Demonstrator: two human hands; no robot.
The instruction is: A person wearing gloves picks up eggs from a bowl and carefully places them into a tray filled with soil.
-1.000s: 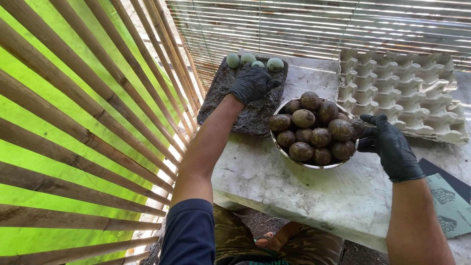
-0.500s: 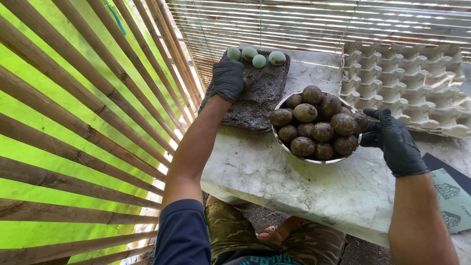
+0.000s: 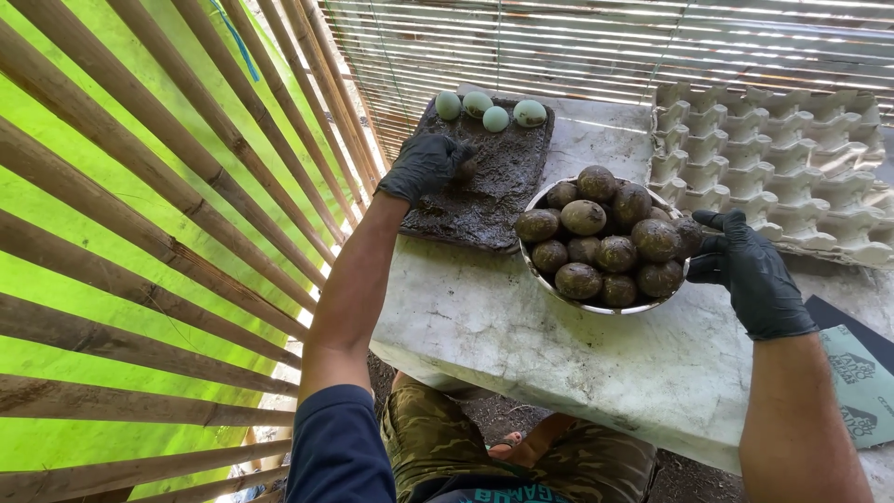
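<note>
Black gloves on both: left hand [image 3: 424, 166], right hand [image 3: 752, 275]. Pale blue-green on the four clean eggs [image 3: 488, 108]. Dark grey-brown, mottled, on the mud-coated eggs [image 3: 605, 244] heaped in a white-rimmed bowl [image 3: 596, 308]. Near-black, wet-looking brown across the mud tray [image 3: 498, 191]. Washed-out grey on the empty egg carton [image 3: 773, 163]. Whitish, stained and speckled, over the stone table [image 3: 577, 363]. Brown bamboo slats [image 3: 140, 186] striped against vivid green. Navy sleeve [image 3: 337, 452], camouflage green-and-brown shorts [image 3: 438, 438].
</note>
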